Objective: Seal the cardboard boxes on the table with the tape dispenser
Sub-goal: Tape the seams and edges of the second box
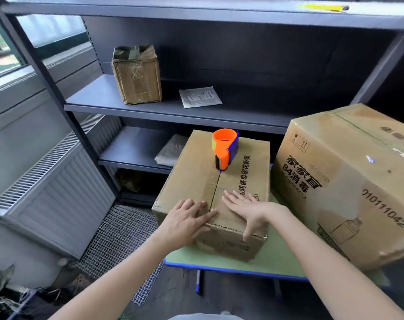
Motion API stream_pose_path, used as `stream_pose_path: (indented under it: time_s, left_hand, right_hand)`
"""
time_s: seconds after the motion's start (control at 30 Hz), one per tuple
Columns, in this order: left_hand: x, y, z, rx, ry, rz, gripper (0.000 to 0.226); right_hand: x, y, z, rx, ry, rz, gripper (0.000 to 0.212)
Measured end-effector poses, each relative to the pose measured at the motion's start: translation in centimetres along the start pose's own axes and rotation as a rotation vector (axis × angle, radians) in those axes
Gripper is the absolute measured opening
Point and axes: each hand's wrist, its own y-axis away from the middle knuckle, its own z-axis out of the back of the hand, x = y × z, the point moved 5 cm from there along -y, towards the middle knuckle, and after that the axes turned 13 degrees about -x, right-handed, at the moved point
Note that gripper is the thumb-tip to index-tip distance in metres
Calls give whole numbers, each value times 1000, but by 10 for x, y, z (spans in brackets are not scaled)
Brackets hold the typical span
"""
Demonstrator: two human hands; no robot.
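— Where are we with this one?

— Let's take the smaller cardboard box (191, 162) as our landmark. Behind it stands the grey shelving rack (173, 109). Just to its right, close alongside, sits the large cardboard box (348, 185). Under it is the green table (277, 262).

— And our hands?

— Both lie on the near end of that smaller box's top. Our left hand (187, 218) is flat with its fingers straight, pressing the left flap. Our right hand (245, 206) is flat too, fingers spread on the right flap and thumb hanging over the near edge. Neither holds anything.

— The tape dispenser?

— The orange-and-blue tape dispenser (225, 148) stands on the far end of the same box top, right over the centre seam (216, 188) and well apart from our hands.

— So which step is it?

— We judge that we're pressing the flaps shut and level, ready for taping. Something glossy runs along the seam, but we can't tell whether it is sound tape.

— And next?

— We'd hold the flaps down with one hand so they don't spring up, and reach the other to the far end for the dispenser. Then we'd draw tape along the seam. We can't tell whether the large box to the right is sealed.
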Motion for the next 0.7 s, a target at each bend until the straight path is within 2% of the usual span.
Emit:
stream_pose_path:
  time_s: [0.13, 0.23, 0.33, 0.4, 0.57, 0.63, 0.7]
  left_hand:
    - [-10, -19, -8, 18, 40, 4, 64]
    - [-4, -25, -13, 134, 55, 53, 80]
    - [-3, -26, -19, 272, 60, 71, 85]
    - [-3, -26, -22, 320, 60, 81, 86]
    - [-19, -42, -22, 283, 108, 101, 92]
    - [-20, -59, -22, 314, 171, 175, 94]
    - [-13, -79, -21, 252, 226, 282, 85]
  right_hand:
    - [-10, 7, -4, -26, -32, -70, 116]
    - [3, 1, -7, -188, -119, -63, 115]
    - [10, -7, -7, -344, -63, -6, 112]
    - [8, -9, -9, -323, -75, 12, 108]
    - [-15, -5, -8, -267, -98, 55, 106]
    - [-27, -1, -7, -251, -112, 68, 109]
    - [-33, 4, -4, -242, -116, 79, 109]
